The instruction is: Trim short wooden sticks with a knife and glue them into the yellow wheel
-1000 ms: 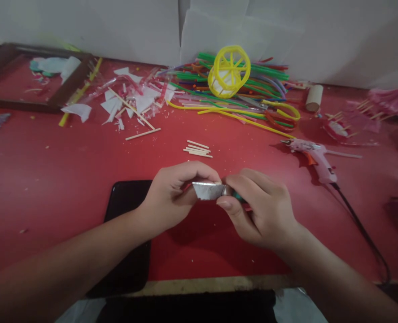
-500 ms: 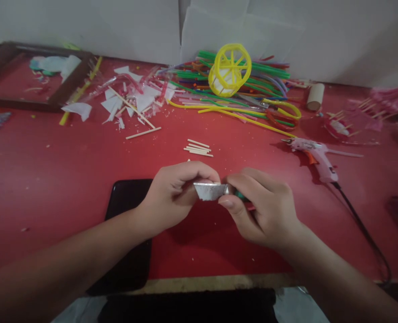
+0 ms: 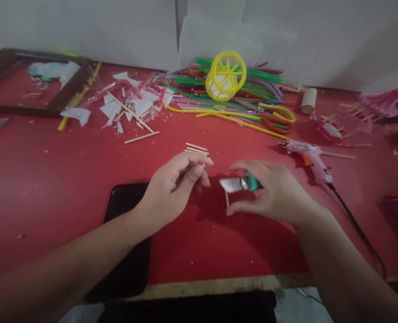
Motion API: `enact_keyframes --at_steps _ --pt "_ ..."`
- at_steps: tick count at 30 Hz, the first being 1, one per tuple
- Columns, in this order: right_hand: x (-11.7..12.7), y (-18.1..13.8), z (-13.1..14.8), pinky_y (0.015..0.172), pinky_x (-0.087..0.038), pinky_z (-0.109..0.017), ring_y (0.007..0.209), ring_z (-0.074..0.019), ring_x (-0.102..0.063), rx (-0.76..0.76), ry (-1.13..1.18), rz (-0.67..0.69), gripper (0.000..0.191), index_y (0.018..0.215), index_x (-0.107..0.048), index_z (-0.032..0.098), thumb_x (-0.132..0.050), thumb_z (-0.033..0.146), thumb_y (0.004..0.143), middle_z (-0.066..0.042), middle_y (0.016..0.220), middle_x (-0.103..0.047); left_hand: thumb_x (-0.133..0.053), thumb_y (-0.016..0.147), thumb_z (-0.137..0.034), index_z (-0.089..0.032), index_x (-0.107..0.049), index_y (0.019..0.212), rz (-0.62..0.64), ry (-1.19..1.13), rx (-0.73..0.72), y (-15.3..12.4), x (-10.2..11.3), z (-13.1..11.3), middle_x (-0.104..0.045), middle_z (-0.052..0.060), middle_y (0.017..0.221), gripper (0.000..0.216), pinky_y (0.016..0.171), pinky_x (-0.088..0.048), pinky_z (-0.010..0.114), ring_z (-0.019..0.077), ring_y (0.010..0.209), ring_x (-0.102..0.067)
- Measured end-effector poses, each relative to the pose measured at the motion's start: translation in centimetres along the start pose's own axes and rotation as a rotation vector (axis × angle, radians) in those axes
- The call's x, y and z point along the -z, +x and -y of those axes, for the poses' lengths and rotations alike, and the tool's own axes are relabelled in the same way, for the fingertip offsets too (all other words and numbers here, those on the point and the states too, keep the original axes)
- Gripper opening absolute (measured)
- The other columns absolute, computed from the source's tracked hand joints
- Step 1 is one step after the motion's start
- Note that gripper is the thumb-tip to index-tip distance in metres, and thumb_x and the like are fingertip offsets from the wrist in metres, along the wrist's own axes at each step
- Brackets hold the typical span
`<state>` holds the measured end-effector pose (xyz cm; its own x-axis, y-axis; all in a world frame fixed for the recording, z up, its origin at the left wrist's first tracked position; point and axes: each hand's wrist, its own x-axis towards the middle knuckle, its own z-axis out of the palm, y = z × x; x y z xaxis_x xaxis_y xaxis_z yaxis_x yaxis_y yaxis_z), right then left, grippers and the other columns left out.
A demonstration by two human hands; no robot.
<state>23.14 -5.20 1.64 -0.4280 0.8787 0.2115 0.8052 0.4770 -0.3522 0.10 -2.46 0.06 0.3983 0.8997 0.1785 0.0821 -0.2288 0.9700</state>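
Flat desk (image 3: pixel 71 175) red; metal knife blade (image 3: pixel 231 185) silver w/ handle (image 3: pixel 253 182) green; thin wood sticks (image 3: pixel 196 146) lt. tan; glue gun (image 3: pixel 318 163) pink, trigger (image 3: pixel 305 159) orange.

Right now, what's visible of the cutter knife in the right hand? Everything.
The cutter knife shows a flat, silver, metal-looking blade with a slanted end, slightly blurred, and a green body behind it. The right hand grips the body, hiding most of it. The blade is out, pointing left toward the left hand without touching it, over the red table. A short pale stick stands between blade and right thumb; whether it touches the blade can't be told.
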Motion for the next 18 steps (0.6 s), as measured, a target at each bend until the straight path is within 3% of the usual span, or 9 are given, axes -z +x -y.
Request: enact_keyframes --at_steps 2,5,10,18 --pt "-0.01 -0.11 -0.53 0.072 -0.045 -0.028 0.084 -0.0188 -0.066 0.069 -0.014 0.147 0.064 0.113 -0.058 0.023 -0.070 0.069 0.068 -0.004 0.098 -0.071 -0.049 0.098 -0.024 -0.019 -0.058 0.106 -0.035 -0.054 0.074 0.25 0.10 0.04 -0.065 -0.002 0.071 0.013 0.057 -0.049 0.019 0.0073 0.057 -0.058" --pt "-0.18 -0.10 -0.91 0.067 -0.042 -0.027 0.078 -0.0178 -0.066 0.080 -0.076 0.229 0.057 0.111 -0.062 0.025 -0.072 0.064 0.070 -0.001 0.088 -0.072 -0.049 0.098 -0.026 -0.020 -0.057 0.107 -0.082 -0.123 0.142 0.47 0.20 0.00 -0.067 -0.003 0.071 0.013 0.054 -0.048 0.017 0.0064 0.053 -0.059" --pt "-0.50 0.00 -0.93 0.064 -0.040 -0.027 0.075 -0.0173 -0.065 0.045 -0.126 0.233 0.051 0.110 -0.063 0.024 -0.072 0.059 0.073 -0.001 0.085 -0.071 -0.050 0.097 -0.027 -0.019 -0.057 0.100 -0.088 -0.132 0.224 0.35 0.06 -0.08 -0.069 -0.001 0.073 0.011 0.056 -0.049 0.019 0.0081 0.058 -0.062" --pt "-0.50 -0.31 -0.83 0.066 -0.040 -0.027 0.073 -0.0168 -0.065 0.095 -0.086 0.191 0.043 0.109 -0.062 0.023 -0.069 0.050 0.076 -0.001 0.081 -0.070 -0.049 0.097 -0.032 -0.022 -0.052 0.111 0.078 0.102 0.221 -0.14 0.02 0.00 -0.074 0.001 0.084 0.017 0.065 -0.048 0.025 0.0127 0.073 -0.066"
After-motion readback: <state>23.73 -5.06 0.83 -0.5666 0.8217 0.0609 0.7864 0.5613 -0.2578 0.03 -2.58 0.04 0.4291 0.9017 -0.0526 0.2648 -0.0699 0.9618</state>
